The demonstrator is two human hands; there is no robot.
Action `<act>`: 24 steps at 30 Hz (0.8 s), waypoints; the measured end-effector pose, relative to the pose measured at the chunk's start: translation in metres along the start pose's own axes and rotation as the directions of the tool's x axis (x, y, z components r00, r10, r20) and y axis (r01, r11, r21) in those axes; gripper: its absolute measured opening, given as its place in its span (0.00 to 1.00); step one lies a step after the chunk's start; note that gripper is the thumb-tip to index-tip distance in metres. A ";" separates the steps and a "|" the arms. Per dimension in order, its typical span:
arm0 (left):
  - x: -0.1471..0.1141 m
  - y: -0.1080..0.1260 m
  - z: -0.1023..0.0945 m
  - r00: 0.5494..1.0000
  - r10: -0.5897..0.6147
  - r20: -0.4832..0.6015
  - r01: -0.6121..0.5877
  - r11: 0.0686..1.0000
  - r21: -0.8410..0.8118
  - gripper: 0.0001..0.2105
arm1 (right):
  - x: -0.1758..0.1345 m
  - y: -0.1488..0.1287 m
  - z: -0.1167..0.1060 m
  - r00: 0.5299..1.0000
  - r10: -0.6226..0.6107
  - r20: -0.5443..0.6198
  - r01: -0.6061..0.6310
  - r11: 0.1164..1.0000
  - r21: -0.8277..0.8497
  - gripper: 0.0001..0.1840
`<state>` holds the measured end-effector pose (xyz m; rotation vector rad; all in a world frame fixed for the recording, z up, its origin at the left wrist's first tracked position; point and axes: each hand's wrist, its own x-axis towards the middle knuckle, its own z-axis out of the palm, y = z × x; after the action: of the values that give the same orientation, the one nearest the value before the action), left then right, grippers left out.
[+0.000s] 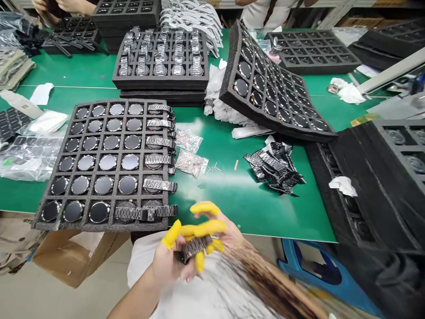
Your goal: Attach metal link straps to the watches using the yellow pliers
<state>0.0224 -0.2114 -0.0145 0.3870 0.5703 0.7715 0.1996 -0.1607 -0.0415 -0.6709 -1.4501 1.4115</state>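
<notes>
My left hand [164, 263], with yellow finger cots, is closed around a dark metal-link watch strap [197, 247] above my lap. My right hand [229, 232], also in yellow finger cots, closes on the strap's other side; its index finger is partly raised. Whether a watch case is attached is hidden by the fingers. Just beyond my left hand lies a black foam tray [111, 181] of round watch faces; its right column carries metal straps. Small bags of metal pins [191, 163] and several loose pins [215, 169] lie on the green table. Right of them is a pile of black straps [277, 168].
A tilted foam tray of watches [275, 88] leans over white wrapping at the right. Stacked trays [161, 84] stand behind. A black foam sheet [375, 177] covers the right side. A blue stool [332, 274] and a cardboard box [79, 261] are below. Other people's hands [71, 5] show at the far side.
</notes>
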 end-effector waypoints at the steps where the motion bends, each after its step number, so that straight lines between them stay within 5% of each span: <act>1: -0.005 0.007 0.003 0.999 0.007 0.036 -0.010 0.996 0.092 0.39 | 0.001 -0.004 -0.004 0.994 -0.076 0.073 0.076 0.997 -0.002 0.15; 3: -0.017 0.030 0.009 0.995 0.078 0.067 -0.100 0.899 0.427 0.33 | 0.002 -0.014 -0.010 0.980 -0.166 0.107 0.158 0.985 0.074 0.09; 4: -0.024 0.046 0.011 0.984 0.171 0.041 -0.158 0.756 0.636 0.27 | 0.002 -0.019 -0.012 0.980 -0.167 0.105 0.152 0.979 0.133 0.07; 5: -0.031 0.065 0.010 0.969 0.243 0.043 -0.172 0.543 0.822 0.21 | 0.001 -0.024 -0.013 0.984 -0.146 0.103 0.124 0.972 0.200 0.07; 7: -0.042 0.103 0.000 0.826 0.560 0.060 -0.077 0.007 0.997 0.17 | -0.001 -0.030 -0.013 0.994 -0.073 0.086 0.040 0.942 0.334 0.08; 9: -0.047 0.136 -0.017 0.752 0.656 0.061 0.250 -0.369 0.895 0.17 | -0.003 -0.031 -0.011 1.000 -0.002 0.018 -0.006 0.907 0.422 0.08; 12: -0.043 0.168 -0.041 0.832 0.554 -0.032 0.454 -0.646 0.613 0.15 | -0.002 -0.025 -0.006 0.989 0.088 -0.116 -0.029 0.897 0.440 0.05; 16: -0.033 0.183 -0.054 0.901 0.433 -0.021 0.384 -0.773 0.505 0.12 | 0.000 -0.016 0.000 0.974 0.165 -0.155 -0.077 0.886 0.457 0.03; 19: -0.033 0.189 -0.064 0.897 0.433 0.088 0.313 -0.763 0.566 0.12 | 0.001 -0.014 0.003 0.966 0.205 -0.157 -0.105 0.866 0.489 0.07; 22: -0.039 0.192 -0.075 0.834 0.530 0.152 0.280 -0.645 0.711 0.09 | 0.001 -0.013 0.005 0.939 0.297 -0.172 -0.166 0.831 0.532 0.12; 24: -0.044 0.189 -0.075 0.769 0.632 0.091 0.288 -0.470 0.834 0.08 | 0.001 -0.011 0.008 0.916 0.359 -0.181 -0.203 0.802 0.561 0.15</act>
<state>-0.1513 -0.1104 0.0408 2.2728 1.8874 0.4677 0.1943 -0.1655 -0.0291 -0.7059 -0.6921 1.7741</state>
